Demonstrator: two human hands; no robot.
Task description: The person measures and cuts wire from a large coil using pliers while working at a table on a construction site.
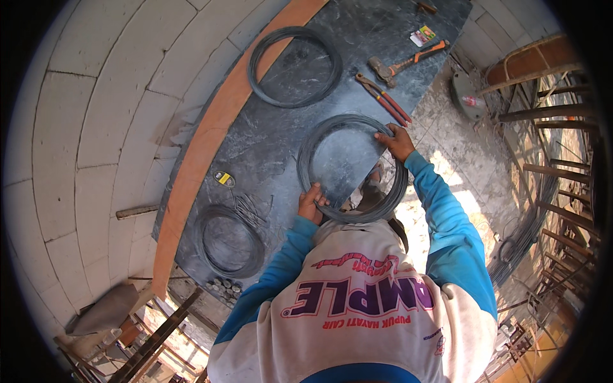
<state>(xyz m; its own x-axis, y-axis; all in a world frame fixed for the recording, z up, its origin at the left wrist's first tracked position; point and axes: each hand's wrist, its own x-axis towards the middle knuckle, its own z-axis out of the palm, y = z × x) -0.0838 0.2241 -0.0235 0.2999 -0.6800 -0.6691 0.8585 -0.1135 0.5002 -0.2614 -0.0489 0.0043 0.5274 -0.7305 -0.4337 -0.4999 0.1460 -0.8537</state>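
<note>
A coil of thin dark wire [306,153] is held in both hands at the near edge of the dark table [274,137]. My left hand [312,203] grips the coil at its lower left, with fingers wrapped over the strands. At its upper right, my right hand [397,142] is closed round the wire, thumb and fingers reaching inside the ring. Part of the coil overhangs the table edge above my lap. A second wire coil [255,70] lies toward the far side, and a third coil [203,239] rests at the left near a bunch of short cut wires [248,209].
Red-handled pliers [386,102] and a hammer [405,62] lie right of the far coil, with a small card packet [422,36] beyond. A yellow-black tape measure [224,179] sits left. An orange-brown board [207,140] runs along the wall. Wooden bars [562,169] stand right.
</note>
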